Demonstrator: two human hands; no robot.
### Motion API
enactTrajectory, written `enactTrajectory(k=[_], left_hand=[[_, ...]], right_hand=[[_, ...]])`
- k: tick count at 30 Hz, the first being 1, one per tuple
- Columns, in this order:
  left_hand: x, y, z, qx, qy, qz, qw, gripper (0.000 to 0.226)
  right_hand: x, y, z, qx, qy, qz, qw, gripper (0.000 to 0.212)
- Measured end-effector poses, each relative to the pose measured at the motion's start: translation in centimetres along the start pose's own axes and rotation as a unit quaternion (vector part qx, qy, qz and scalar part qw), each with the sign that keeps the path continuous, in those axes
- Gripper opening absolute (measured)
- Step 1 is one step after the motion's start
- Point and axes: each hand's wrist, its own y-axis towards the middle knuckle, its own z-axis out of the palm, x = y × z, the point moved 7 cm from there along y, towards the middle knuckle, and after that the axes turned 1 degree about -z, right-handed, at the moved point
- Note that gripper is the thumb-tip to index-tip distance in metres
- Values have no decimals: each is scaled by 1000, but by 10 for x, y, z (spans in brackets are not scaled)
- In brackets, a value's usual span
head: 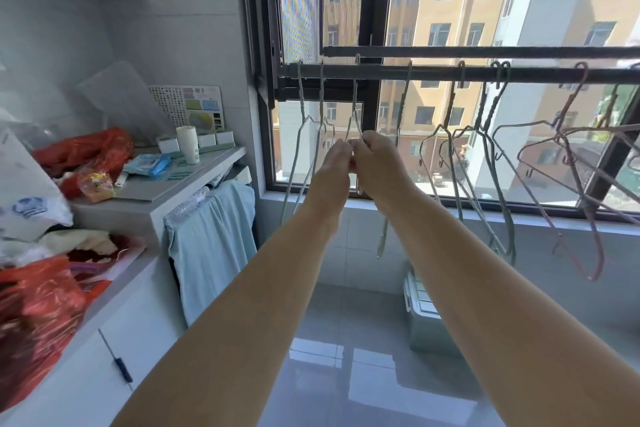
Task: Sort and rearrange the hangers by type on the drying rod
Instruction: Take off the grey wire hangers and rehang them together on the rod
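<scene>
Two bare forearms reach forward over a glossy grey tiled floor [346, 357], where a grey-green plastic box [426, 322] stands near the wall. At the left, crumpled red plastic bags [34, 315] lie on a white counter [194, 180], with a white paper cup [187, 146] farther back and a light-blue cloth [207, 236] draped over the counter's front.

Farther out, the left hand [334, 158] and the right hand [375, 156] meet, touching each other. The fingers of both are curled and bunched together, pinching a pale silver wire hanger [354, 104] just where its twisted neck spreads into the shoulders. This hanger hangs by its hook from the dark metal drying rod [433, 72], which runs across the window.

Just to its left, two more pale wire hangers [301, 104] hang on the same rod. To its right hang a thin green hanger seen edge-on [401, 107], then a group of green wire hangers [485, 149], and, well apart at the far right, pink wire hangers [571, 107].

Behind the rod stands the black window frame [372, 107], and beyond it yellow apartment blocks [450, 21] in sunlight.
</scene>
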Motion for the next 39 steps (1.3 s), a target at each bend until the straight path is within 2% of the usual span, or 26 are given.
enactTrajectory(k=[3, 5, 7, 9, 11, 13, 16, 20, 22, 25, 29, 32, 34, 36, 39], left_hand=[[21, -6, -3, 5, 16, -41, 999, 72], [32, -12, -9, 6, 15, -61, 998, 66], [47, -16, -19, 7, 11, -80, 997, 51], [64, -17, -28, 31, 10, -107, 994, 50], [76, -19, -38, 38, 31, -118, 992, 50], [85, -16, -51, 21, 106, -101, 989, 48], [96, -15, -64, 19, 252, -75, 965, 57], [116, -16, -80, 56, 330, -95, 937, 68], [130, -16, -85, 95, 358, -117, 921, 58], [142, -25, -78, 171, 362, -111, 910, 25], [152, -32, -67, 205, 321, -111, 918, 15], [161, -33, -67, 190, 333, -114, 916, 19], [169, -33, -73, 163, 344, -126, 916, 20], [180, -32, -80, 133, 348, -150, 916, 20], [192, -32, -85, 79, 307, -177, 932, 22]], right_hand=[[-18, 3, 6, 1, 8, 56, 998, 18], [-33, -10, 12, 5, 28, 94, 995, 19], [-42, -35, 16, 0, 113, 110, 987, 16], [-45, -66, 13, -9, 187, 116, 975, 16], [-47, -96, 7, -1, 195, 115, 974, 20], [-49, -124, -3, 9, 186, 111, 976, 22], [-59, -158, -21, 6, 161, 106, 981, 24], [-89, -184, -51, -16, 113, 120, 986, 21], [-109, -188, -66, -27, 97, 141, 985, 19], [-142, -189, -86, -39, 75, 166, 982, 15], [-178, -188, -103, -59, 57, 183, 980, 9], [-202, -180, -123, -116, -53, 161, 979, 10], [-212, -179, -129, -123, -165, 154, 966, 24], [-214, -183, -120, -95, -227, 144, 959, 35], [-209, -195, -76, 9, -233, 122, 965, 36]])
